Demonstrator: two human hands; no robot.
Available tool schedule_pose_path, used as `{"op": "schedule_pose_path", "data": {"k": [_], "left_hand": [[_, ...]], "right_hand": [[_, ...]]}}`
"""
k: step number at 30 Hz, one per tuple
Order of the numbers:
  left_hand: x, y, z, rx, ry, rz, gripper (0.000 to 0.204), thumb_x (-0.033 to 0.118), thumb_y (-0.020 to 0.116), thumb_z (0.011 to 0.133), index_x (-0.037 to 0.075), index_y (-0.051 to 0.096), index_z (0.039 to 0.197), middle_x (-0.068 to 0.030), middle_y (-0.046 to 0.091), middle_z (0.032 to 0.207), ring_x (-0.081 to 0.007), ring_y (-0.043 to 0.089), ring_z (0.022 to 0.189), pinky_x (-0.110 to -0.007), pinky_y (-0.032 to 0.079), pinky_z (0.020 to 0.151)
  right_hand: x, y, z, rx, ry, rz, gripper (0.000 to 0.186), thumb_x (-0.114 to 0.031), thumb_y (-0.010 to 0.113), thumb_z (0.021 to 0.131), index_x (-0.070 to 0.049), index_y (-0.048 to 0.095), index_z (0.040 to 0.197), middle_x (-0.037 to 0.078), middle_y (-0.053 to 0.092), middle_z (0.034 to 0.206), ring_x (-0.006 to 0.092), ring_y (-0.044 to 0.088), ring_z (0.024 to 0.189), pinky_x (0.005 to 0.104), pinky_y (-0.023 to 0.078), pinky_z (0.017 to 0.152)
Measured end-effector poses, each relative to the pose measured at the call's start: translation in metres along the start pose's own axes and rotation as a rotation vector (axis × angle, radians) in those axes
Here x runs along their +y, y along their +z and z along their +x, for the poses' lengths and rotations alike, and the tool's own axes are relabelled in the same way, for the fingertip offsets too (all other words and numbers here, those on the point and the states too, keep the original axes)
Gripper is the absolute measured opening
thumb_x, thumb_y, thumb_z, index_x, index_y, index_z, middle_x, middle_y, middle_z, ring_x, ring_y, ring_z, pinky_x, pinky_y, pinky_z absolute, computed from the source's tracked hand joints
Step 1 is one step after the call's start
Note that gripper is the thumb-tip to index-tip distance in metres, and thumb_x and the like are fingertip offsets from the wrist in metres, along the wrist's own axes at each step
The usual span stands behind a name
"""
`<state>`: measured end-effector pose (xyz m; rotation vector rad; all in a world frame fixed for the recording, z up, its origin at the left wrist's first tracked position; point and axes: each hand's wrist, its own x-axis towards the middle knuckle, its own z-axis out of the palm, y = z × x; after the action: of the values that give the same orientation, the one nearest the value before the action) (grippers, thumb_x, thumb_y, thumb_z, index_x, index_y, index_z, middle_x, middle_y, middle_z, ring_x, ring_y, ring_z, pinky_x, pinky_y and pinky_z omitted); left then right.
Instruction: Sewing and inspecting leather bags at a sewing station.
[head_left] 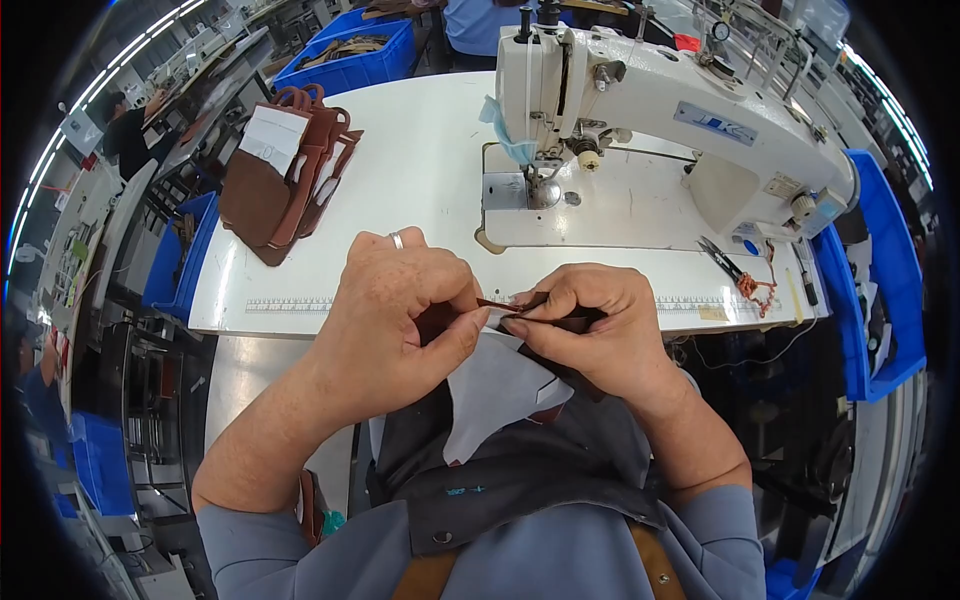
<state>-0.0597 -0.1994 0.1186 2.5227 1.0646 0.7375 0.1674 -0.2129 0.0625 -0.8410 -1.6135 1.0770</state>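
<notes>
- Work table (400,150): white top; long ruler strip printed along the near edge.
- Sewing machine (640,85): white, on the right half of the table, needle end facing left; light blue cloth (512,132) hanging at its head.
- Apron (600,450): dark, worn over a grey-blue shirt; lies below the hands and behind the held piece.
- Blue bin, right (905,260): beside the table's right end, pale and dark pieces inside. Second blue bin (400,52) beyond the far edge, brown pieces inside.
- Leather stack (265,205): brown shapes, some with loop handles, overlapping on the left of the table; white paper (272,138) on top.
- Left hand (410,305): closed, thumb and forefinger pinching a brown edge of the work. Ring (397,240) on one finger.
- Right hand (600,320): fingers curled, thumb and forefinger pinching the same edge; fingertips of the two hands near each other, a short brown stretch between them.
- Leather piece (495,390): between the hands, in front of the table's near edge; grey face showing, brown at the edges, lower part hanging over the apron. Fold detail hidden by the fingers.
- Black-handled tool (722,258): on the table, right of the machine bed, pointed end away from the person.
- Orange-red cord (757,288): loosely bunched, just beside the tool.
</notes>
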Motion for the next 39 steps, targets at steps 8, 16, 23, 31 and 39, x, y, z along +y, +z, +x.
{"op": "schedule_pose_path", "data": {"k": [8,16,23,31,39], "left_hand": [[0.009,0.000,-0.006,0.041,0.018,0.040,0.014,0.010,0.074,0.077,0.012,0.062,0.070,0.0033,0.068,0.073,-0.0163,0.046,0.070,-0.036,0.030,0.076],[0.007,0.014,-0.013,0.130,-0.162,-0.187,0.009,0.010,0.075,0.079,0.010,0.067,0.083,0.0000,0.064,0.095,-0.0164,0.052,0.083,-0.034,0.034,0.092],[-0.019,0.022,-0.041,0.307,-0.193,0.012,0.013,0.007,0.075,0.078,0.009,0.070,0.090,-0.0013,0.064,0.098,-0.0161,0.055,0.096,-0.034,0.041,0.084],[-0.025,0.021,-0.068,0.450,-0.391,-0.148,0.008,0.005,0.071,0.083,0.005,0.068,0.090,0.0002,0.065,0.086,-0.0089,0.053,0.072,-0.026,0.040,0.070],[-0.042,0.044,-0.087,0.497,-0.465,-0.541,0.010,0.000,0.062,0.092,0.002,0.063,0.102,0.0031,0.060,0.086,0.0010,0.046,0.066,-0.018,0.038,0.059]], "right_hand": [[-0.006,0.001,-0.006,0.018,-0.035,0.004,0.009,0.002,0.081,0.078,0.001,0.072,0.078,0.007,0.071,0.083,0.0077,0.061,0.072,0.0236,0.047,0.062],[-0.003,0.008,-0.006,0.035,-0.044,0.059,0.021,0.003,0.079,0.083,-0.001,0.061,0.074,0.003,0.070,0.082,0.0036,0.057,0.072,0.0211,0.046,0.062],[-0.003,0.028,0.010,-0.013,-0.065,-0.071,0.021,0.000,0.079,0.083,0.000,0.060,0.074,0.004,0.067,0.076,0.0045,0.057,0.071,0.0232,0.046,0.061],[0.001,0.059,0.026,-0.119,-0.139,-0.275,0.018,-0.002,0.078,0.082,0.000,0.061,0.077,0.009,0.064,0.071,0.0121,0.058,0.061,0.0275,0.046,0.056],[-0.003,0.073,0.030,-0.170,-0.183,-0.250,0.018,-0.002,0.077,0.082,0.000,0.060,0.077,0.009,0.064,0.071,0.0129,0.057,0.060,0.0284,0.046,0.056]]}}
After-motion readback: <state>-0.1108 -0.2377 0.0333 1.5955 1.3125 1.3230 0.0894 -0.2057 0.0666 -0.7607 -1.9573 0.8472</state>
